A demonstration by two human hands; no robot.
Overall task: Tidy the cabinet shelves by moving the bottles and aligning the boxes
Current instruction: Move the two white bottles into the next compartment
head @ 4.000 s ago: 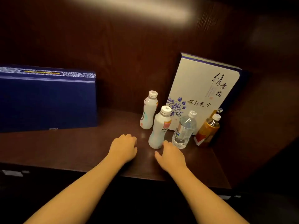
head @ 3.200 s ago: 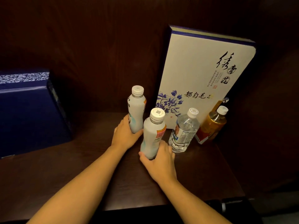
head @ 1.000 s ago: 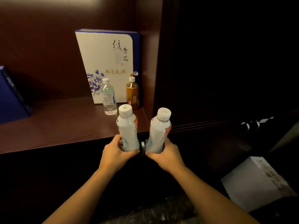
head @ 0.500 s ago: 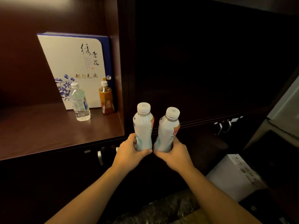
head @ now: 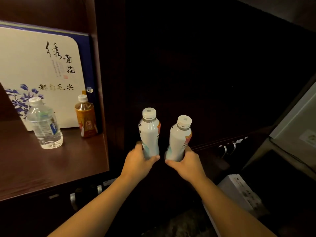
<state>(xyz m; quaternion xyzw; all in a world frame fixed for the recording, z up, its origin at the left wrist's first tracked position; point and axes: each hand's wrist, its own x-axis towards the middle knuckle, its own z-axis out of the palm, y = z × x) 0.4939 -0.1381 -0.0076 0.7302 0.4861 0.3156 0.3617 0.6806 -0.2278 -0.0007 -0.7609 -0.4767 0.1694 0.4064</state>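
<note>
Two held bottles (head: 149, 134) (head: 179, 139): white, white caps, pink-orange label patches. Gift box (head: 42, 74): cream face, blue flower print, dark and gold characters, blue border. Water bottle (head: 44, 127): clear, blue label. Tea bottle (head: 86, 119): amber, white cap. Shelf (head: 51, 165): dark red-brown wood.

Off to the lower right there's a white carton (head: 239, 194) sitting on the dark floor, a pale grey appliance-looking surface (head: 297, 127) along the right edge, and a couple of small metal door handles (head: 229, 148) on the dark lower cabinet fronts.
</note>
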